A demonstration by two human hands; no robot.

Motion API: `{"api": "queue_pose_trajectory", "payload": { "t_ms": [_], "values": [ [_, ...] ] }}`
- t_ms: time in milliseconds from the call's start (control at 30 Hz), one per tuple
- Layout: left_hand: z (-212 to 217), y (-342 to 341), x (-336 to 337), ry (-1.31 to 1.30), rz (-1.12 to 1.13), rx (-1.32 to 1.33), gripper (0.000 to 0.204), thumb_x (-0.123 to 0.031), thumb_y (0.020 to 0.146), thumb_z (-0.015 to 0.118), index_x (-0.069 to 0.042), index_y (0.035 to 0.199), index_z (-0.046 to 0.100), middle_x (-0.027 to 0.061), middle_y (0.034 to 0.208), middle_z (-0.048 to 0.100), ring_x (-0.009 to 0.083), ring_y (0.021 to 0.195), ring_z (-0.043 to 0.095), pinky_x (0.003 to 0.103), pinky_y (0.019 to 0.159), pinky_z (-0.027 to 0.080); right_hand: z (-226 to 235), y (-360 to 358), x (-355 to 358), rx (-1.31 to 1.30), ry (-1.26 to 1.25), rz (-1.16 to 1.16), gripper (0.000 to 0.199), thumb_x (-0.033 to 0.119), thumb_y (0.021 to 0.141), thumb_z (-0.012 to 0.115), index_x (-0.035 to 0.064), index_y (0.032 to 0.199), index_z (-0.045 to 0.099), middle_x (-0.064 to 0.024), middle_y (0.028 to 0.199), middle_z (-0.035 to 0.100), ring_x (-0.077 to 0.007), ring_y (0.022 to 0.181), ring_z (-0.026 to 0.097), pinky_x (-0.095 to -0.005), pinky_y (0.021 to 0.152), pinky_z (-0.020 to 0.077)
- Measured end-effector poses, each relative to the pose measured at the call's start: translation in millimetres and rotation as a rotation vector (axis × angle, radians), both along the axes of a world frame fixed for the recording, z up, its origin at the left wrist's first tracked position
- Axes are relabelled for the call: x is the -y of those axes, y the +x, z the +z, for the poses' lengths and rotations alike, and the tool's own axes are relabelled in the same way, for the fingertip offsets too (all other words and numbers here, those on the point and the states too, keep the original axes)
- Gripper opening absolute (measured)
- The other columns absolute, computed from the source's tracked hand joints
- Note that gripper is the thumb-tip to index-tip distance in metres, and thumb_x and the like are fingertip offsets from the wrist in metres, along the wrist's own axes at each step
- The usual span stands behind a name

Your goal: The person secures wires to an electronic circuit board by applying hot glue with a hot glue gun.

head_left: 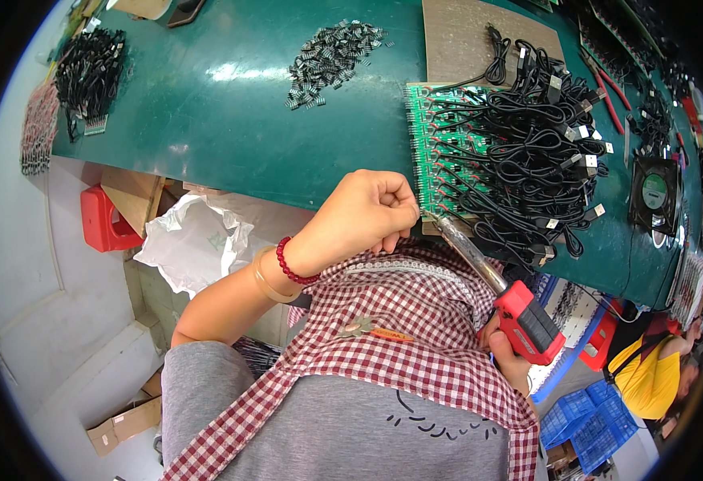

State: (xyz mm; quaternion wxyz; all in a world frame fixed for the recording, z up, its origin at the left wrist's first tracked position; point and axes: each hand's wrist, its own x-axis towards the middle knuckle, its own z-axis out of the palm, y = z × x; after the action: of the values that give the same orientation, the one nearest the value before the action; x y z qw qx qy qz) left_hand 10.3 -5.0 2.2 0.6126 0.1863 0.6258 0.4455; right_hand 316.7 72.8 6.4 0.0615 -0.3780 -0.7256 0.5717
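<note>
My right hand [508,357] is wrapped round the red and black handle of a soldering gun [528,325]. Its long metal barrel points up and left, with the tip at the near left corner of a green circuit board panel [446,140]. At that same corner, close to the tip, my left hand [379,210] is closed in a pinch; anything between its fingertips is too small or hidden to make out. Rows of metal pins stick out along the panel's left edge. Black USB cables [528,152] run from the panel to the right in a thick heap.
A pile of small black pin headers [331,60] lies on the green table [231,120]. Behind the panel is a brown board [467,40]. Red-handled pliers [608,92] and a small black fan [654,192] are on the right. More cables [91,72] lie far left.
</note>
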Motion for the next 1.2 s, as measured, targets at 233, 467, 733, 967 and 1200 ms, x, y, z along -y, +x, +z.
{"api": "queue_pose_trajectory", "payload": {
  "t_ms": [233, 467, 733, 967, 1200],
  "values": [
    [-0.6, 0.7, 0.2, 0.008, 0.008, 0.005, 0.005, -0.003, 0.08, 0.053, -0.001, 0.076, 0.054, 0.0015, 0.061, 0.056, 0.0036, 0.046, 0.05, 0.017, 0.039, 0.038, 7.6, -0.2, 11.1, -0.111, -0.206, -0.19, 0.011, 0.011, 0.079, 0.064, 0.003, 0.085, 0.061, -0.0037, 0.074, 0.058, -0.013, 0.065, 0.053, -0.0283, 0.06, 0.0429],
    [0.6, -0.8, 0.7, 0.006, -0.006, -0.036, 0.008, -0.005, 0.082, 0.054, 0.0, 0.075, 0.055, 0.0018, 0.06, 0.057, 0.0039, 0.046, 0.05, 0.018, 0.039, 0.038, 8.4, -6.2, 7.0, -0.163, -0.295, -0.172, 0.008, 0.007, 0.082, 0.061, 0.0015, 0.087, 0.06, -0.0015, 0.073, 0.057, -0.0104, 0.066, 0.051, -0.0264, 0.062, 0.0421],
    [2.3, -3.1, -1.5, -0.012, -0.023, -0.041, 0.01, -0.005, 0.082, 0.055, 0.001, 0.074, 0.056, 0.0042, 0.059, 0.058, 0.0052, 0.044, 0.049, 0.019, 0.038, 0.039, 6.1, -0.3, 7.2, -0.11, -0.184, -0.129, 0.007, 0.008, 0.08, 0.062, 0.0022, 0.085, 0.06, -0.0003, 0.073, 0.057, -0.0104, 0.066, 0.051, -0.0263, 0.061, 0.0419],
    [4.0, -3.5, -2.5, -0.024, -0.009, -0.02, 0.012, -0.007, 0.081, 0.057, 0.002, 0.074, 0.056, 0.0052, 0.059, 0.058, 0.0055, 0.043, 0.049, 0.019, 0.038, 0.039, 5.5, -3.5, 11.9, -0.18, -0.205, -0.222, 0.044, 0.021, 0.08, 0.065, -0.0023, 0.113, 0.044, -0.0083, 0.064, 0.051, -0.0152, 0.054, 0.046, -0.0283, 0.051, 0.0386],
    [5.2, -4.7, -2.3, -0.051, -0.013, -0.007, 0.011, -0.007, 0.08, 0.057, 0.002, 0.074, 0.056, 0.0051, 0.06, 0.058, 0.0054, 0.042, 0.049, 0.018, 0.038, 0.038, -6.2, 2.5, 6.1, -0.147, -0.094, -0.085, 0.043, 0.021, 0.081, 0.064, -0.0025, 0.111, 0.045, -0.0083, 0.064, 0.05, -0.0148, 0.053, 0.045, -0.0278, 0.051, 0.0379]
  ]
}}
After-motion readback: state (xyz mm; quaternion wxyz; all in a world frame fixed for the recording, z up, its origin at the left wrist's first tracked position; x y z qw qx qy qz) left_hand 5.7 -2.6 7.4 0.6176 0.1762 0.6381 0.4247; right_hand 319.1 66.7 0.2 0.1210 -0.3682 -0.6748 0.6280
